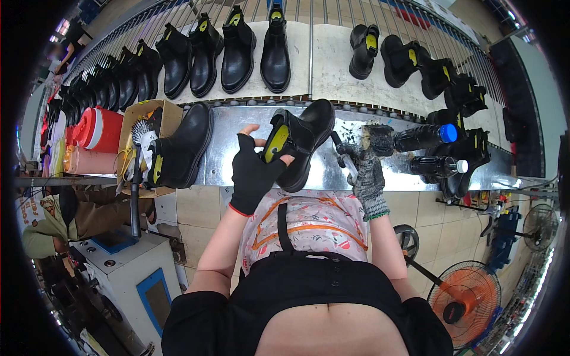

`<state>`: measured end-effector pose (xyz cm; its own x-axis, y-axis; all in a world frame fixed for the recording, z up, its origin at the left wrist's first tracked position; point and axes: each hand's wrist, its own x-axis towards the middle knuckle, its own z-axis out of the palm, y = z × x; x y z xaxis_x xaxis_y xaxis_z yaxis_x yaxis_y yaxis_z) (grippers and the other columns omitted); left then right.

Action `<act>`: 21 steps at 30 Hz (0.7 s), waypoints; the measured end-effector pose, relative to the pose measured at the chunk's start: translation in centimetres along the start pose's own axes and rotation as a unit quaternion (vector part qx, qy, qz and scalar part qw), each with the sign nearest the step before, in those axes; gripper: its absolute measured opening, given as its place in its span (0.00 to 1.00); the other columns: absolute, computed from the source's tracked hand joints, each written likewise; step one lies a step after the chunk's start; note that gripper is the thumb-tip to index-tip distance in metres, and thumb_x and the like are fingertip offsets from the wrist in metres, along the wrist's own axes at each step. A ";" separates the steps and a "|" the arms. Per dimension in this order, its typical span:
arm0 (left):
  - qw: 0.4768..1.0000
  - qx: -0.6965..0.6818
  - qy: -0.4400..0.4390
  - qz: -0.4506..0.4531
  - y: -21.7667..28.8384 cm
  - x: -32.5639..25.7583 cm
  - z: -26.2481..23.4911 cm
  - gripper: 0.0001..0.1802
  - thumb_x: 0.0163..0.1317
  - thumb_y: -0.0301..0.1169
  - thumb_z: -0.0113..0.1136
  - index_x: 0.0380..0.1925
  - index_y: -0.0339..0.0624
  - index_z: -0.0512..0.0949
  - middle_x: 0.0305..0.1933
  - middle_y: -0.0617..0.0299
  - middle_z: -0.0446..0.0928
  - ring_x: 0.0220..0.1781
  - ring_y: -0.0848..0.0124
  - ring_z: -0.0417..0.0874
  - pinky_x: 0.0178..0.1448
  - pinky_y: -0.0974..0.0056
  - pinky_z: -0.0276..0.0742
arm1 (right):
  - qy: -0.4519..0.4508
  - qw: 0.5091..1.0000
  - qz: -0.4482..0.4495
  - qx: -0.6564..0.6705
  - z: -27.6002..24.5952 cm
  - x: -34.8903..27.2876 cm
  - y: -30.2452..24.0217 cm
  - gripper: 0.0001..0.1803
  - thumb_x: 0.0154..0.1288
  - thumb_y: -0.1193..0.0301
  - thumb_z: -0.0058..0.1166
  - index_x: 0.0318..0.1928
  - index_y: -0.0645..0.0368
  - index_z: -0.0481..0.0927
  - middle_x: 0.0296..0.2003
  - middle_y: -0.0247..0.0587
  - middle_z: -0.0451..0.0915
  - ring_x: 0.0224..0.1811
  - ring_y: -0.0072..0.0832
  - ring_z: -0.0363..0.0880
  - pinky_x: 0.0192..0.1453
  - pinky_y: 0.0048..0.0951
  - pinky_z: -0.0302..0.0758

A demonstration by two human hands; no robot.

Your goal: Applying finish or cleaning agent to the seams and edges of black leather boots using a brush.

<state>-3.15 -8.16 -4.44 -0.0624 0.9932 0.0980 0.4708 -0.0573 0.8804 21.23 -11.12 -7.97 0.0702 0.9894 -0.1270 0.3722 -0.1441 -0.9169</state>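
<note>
Boot [306,139], black and ankle-high, lies on the metal desk [228,121] in front of the wearer; take it as the hub of a dial, with twelve pointing straight away from the body. Its toe aims toward one o'clock, its opening faces nine, and yellow lining shows inside. At eight o'clock is the left grip [255,175], in a black glove with bare fingertips: thumb and fingers stand apart, the thumb overlapping the boot beside its opening; how firmly it presses I cannot tell. At four o'clock the right grip [367,178], in a grey knitted glove with darkened fingers, is clamped on a slim dark tool [336,141], clear of the boot.

Toward three lie a blackened pad [378,140], a dark bottle with a blue cap [418,138] and, slightly past three, another with a white cap [433,166]. At nine sits a second boot [189,145], with a cardboard box [171,113] and a red jug [105,130] beyond. More black boots [238,56] line the far side from ten round to two. An orange fan [469,293] stands between four and five.
</note>
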 end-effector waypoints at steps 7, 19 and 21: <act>0.994 -0.082 -0.066 -0.029 -0.4 -1.9 0.8 0.46 0.41 0.28 0.74 0.60 0.39 0.57 0.39 0.53 0.76 0.40 0.67 0.81 0.42 0.67 0.79 | -0.011 0.998 -0.050 0.022 0.2 -0.7 -0.5 0.17 0.68 0.63 0.42 0.45 0.58 0.81 0.31 0.32 0.81 0.25 0.14 0.71 0.27 0.17 0.67; 0.891 -0.306 -0.194 -0.274 -2.7 -3.6 0.6 0.38 0.45 0.22 0.66 0.58 0.37 0.61 0.43 0.54 0.75 0.38 0.68 0.80 0.35 0.66 0.82 | -0.113 0.992 0.042 -0.024 -2.4 -2.2 -2.0 0.15 0.58 0.66 0.57 0.47 0.52 0.80 0.39 0.44 0.81 0.40 0.39 0.78 0.46 0.37 0.73; 0.886 -0.317 -0.194 -0.277 -2.3 -3.7 0.9 0.36 0.46 0.22 0.66 0.56 0.37 0.62 0.42 0.54 0.75 0.36 0.69 0.80 0.33 0.66 0.82 | -0.119 0.992 0.020 -0.036 -3.1 -2.6 -1.9 0.14 0.64 0.63 0.50 0.47 0.53 0.80 0.39 0.45 0.80 0.41 0.39 0.77 0.48 0.37 0.72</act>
<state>-3.24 -11.62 -7.27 0.2363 0.8394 -0.4895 -0.1335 0.5270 0.8393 23.20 -13.50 -4.77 -0.1309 0.9578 -0.2558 0.4396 -0.1751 -0.8809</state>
